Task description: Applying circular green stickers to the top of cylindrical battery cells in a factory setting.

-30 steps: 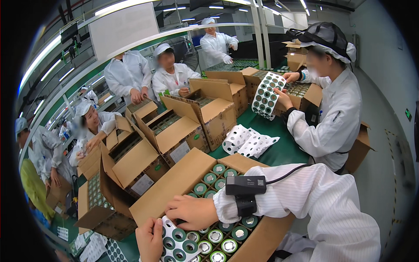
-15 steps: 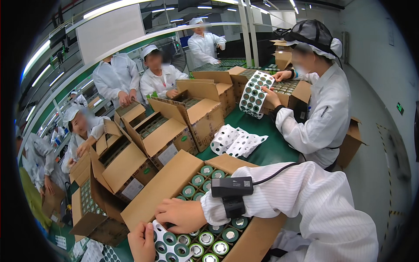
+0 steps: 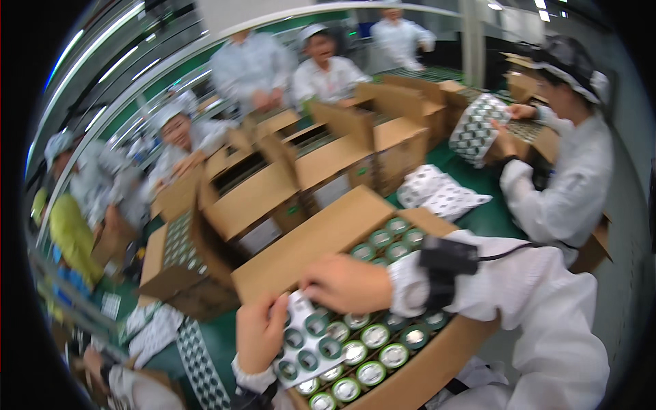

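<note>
My left hand [image 3: 261, 333] pinches the left edge of a white sticker sheet [image 3: 311, 340] with dark green rings on it, thumb on top. The sheet lies over part of an open cardboard box [image 3: 321, 239]. Upright cylindrical battery cells [image 3: 374, 335] with green rims fill this box in rows between cardboard dividers. At the sheet's far end is my right hand [image 3: 350, 283], fingers curled together and blurred; whether a sticker is between them is hidden. A black device [image 3: 447, 256] with a cable is strapped to my right wrist.
Further open boxes [image 3: 335, 171] of cells stand along the green table [image 3: 383, 198]. Crumpled punched sheets [image 3: 441, 191] lie beyond my box. A person [image 3: 564, 157] at right holds a ring-sticker strip [image 3: 480, 130]. Another sticker strip [image 3: 203, 369] and a co-worker's hand [image 3: 96, 365] are at lower left.
The view has swung left, so the scene sits further right and is blurred. More of the sticker sheet and my left hand shows. Both hands stay at the sheet.
</note>
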Tool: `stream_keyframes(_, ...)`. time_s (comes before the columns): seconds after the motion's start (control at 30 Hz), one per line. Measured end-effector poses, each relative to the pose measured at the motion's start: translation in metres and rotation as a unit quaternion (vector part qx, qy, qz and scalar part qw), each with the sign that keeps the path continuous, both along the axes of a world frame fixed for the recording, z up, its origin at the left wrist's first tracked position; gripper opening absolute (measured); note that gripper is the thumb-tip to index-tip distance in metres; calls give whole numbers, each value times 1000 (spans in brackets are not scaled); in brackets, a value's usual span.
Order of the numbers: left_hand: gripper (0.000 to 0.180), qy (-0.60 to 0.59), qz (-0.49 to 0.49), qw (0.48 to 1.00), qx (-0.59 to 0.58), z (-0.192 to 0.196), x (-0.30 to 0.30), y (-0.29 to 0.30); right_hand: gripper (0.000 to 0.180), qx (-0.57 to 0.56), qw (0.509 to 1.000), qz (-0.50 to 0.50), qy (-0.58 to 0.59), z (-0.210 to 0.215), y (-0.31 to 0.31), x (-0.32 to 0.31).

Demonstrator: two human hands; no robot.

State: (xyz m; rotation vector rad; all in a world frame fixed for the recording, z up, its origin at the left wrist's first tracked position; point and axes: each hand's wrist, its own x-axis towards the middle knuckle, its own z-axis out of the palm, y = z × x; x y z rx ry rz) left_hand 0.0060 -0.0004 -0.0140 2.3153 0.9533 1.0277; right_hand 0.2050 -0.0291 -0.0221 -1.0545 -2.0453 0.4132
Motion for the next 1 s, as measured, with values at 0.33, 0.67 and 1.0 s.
stream_keyframes(0.33,22,-11,40,999,-32,12,-5,-8,17,-32,998,51,35,19,-15,-7)
stream_keyframes(0.67,22,2,38,999,-24,9,-2,-6,16,-47,997,59,-25,17,-15,-4)
stream_keyframes(1.0,21,6,39,999,-31,9,-3,-6,11,27,997,36,-56,24,-22,-5)
